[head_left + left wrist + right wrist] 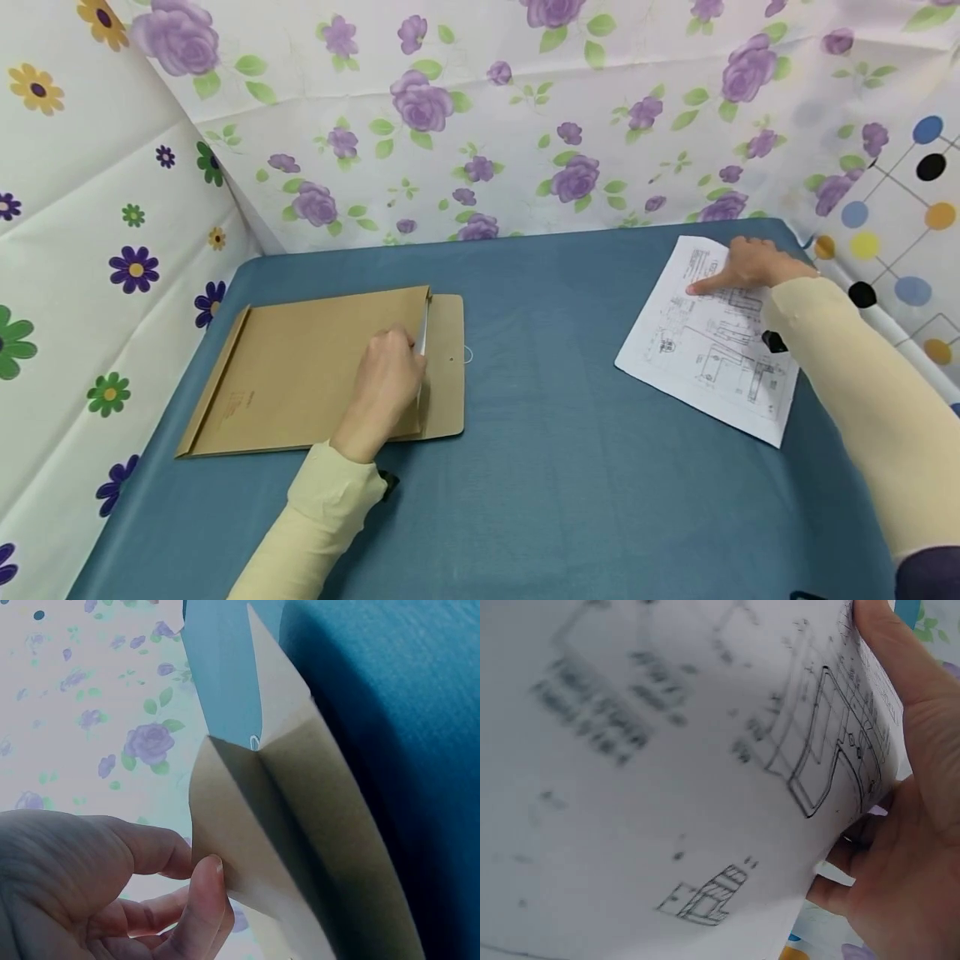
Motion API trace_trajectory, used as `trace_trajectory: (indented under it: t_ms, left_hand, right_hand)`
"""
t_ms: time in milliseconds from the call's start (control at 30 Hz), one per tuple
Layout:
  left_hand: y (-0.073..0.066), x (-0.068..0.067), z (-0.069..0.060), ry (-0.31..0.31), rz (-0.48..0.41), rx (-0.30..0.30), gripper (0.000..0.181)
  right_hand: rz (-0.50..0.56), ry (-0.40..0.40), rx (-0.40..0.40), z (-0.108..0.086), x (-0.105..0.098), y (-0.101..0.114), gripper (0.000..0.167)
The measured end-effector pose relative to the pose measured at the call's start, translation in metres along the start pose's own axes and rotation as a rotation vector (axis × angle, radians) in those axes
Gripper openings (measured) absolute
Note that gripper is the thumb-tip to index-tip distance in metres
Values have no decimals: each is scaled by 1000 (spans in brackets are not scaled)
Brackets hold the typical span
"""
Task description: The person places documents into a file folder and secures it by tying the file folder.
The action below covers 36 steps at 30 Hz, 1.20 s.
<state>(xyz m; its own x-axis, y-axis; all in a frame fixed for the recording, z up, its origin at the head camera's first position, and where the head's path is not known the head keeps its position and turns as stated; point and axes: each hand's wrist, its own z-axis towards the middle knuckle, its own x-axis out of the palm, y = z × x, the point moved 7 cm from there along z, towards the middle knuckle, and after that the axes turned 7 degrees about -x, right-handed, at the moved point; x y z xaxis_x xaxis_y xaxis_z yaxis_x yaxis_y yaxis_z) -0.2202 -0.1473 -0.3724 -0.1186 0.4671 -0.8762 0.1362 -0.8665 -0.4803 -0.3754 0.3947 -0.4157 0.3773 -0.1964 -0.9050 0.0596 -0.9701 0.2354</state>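
Note:
A brown kraft paper document envelope [300, 358] lies on the left of the table with its flap [447, 392] folded out to the right. At its mouth my left hand [386, 379] pinches the upper layer's edge; the left wrist view shows the envelope opening [289, 802] gaping. A strip of white shows inside the mouth. On the right, my right hand [753, 265] grips a set of white paper sheets [697, 350] printed with technical drawings, thumb on top. In the right wrist view the fingers [832, 892] go behind the curved paper [630, 825].
A blue cloth [540, 467] covers the table. Flowered curtains [480, 117] stand behind it and along the left side; a dotted one [900, 217] hangs at the right. A thin white string loop [468, 354] sticks out beside the envelope flap.

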Motion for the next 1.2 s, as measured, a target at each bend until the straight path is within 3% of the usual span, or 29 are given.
trace_trajectory:
  t_ms: [267, 533, 767, 1200]
  left_hand:
    - [-2, -1, -1, -2, 5, 14, 17]
    - [0, 0, -1, 9, 7, 10, 17]
    - [2, 1, 2, 11, 7, -8, 18]
    - [-1, 0, 2, 1, 10, 11, 19]
  right_hand:
    - [70, -47, 23, -6, 7, -13, 148]
    - [91, -80, -35, -14, 11, -26, 125]
    - [118, -70, -13, -22, 8, -26, 102]
    - [345, -57, 24, -51, 8, -37, 75]
